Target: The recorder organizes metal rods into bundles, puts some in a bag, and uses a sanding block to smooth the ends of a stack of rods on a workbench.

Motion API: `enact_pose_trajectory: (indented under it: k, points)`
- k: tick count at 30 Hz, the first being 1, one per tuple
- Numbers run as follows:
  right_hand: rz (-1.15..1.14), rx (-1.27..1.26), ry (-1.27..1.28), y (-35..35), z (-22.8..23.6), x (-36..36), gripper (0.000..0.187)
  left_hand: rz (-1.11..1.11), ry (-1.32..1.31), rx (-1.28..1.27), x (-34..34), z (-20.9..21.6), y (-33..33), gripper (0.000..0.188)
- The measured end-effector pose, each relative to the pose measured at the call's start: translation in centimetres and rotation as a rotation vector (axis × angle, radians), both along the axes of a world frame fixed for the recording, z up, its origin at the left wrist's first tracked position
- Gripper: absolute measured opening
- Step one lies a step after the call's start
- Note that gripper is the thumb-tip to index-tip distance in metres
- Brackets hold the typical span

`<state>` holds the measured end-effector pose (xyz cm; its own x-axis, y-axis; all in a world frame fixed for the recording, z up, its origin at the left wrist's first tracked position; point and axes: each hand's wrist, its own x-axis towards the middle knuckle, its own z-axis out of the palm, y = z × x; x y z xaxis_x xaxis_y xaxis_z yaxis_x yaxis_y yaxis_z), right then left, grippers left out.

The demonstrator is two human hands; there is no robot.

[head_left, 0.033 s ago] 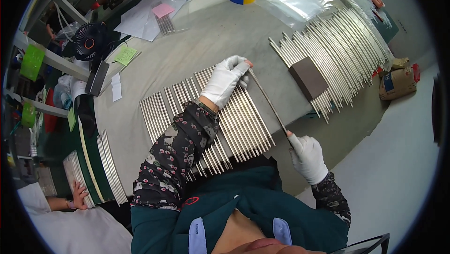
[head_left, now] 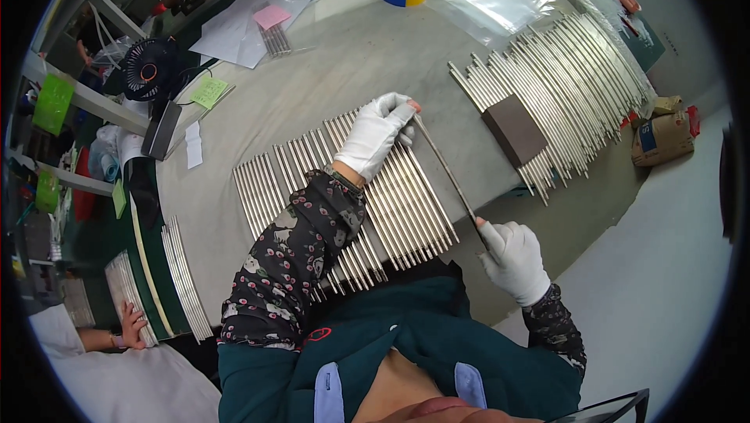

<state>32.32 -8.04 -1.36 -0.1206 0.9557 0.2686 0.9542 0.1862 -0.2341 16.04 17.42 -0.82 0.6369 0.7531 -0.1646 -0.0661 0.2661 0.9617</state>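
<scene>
Pinching one metal rod [head_left: 448,167] with left hand [head_left: 375,138] and right hand [head_left: 516,264], not yet laid in near-edge rod row [head_left: 410,212] or right-edge rod pile [head_left: 582,83] on worktop [head_left: 336,52].

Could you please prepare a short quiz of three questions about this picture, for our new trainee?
1. True or false: the left hand and the right hand hold the same metal rod.
2. What lies on the batch of metal rods at the picture's right? A) a fan; B) a dark rectangular block; C) a tape dispenser.
3. Fill in: both hands wear ____ gloves.

Key: 1. True; 2. B; 3. white.
</scene>
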Motion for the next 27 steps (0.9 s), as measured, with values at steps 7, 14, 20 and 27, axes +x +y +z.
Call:
enact_pose_trajectory:
  k: [7,14,20,27]
  points:
    - [-0.339,0.316,-0.104,8.8,4.4,2.2,0.070,0.083,-0.029,-0.001,-0.1,0.1,-0.4,0.017]
    - [-0.482,0.048,-0.121,12.4,1.3,4.7,0.067,0.074,0.026,0.029,0.2,0.3,-0.4,0.017]
    - [-0.124,0.214,-0.012,11.9,5.8,-5.3,0.056,0.130,-0.013,0.057,0.0,0.1,-0.7,0.016]
    - [-0.209,0.220,-0.005,12.0,5.4,-4.3,0.052,0.081,0.024,0.024,0.1,0.1,-0.3,0.014]
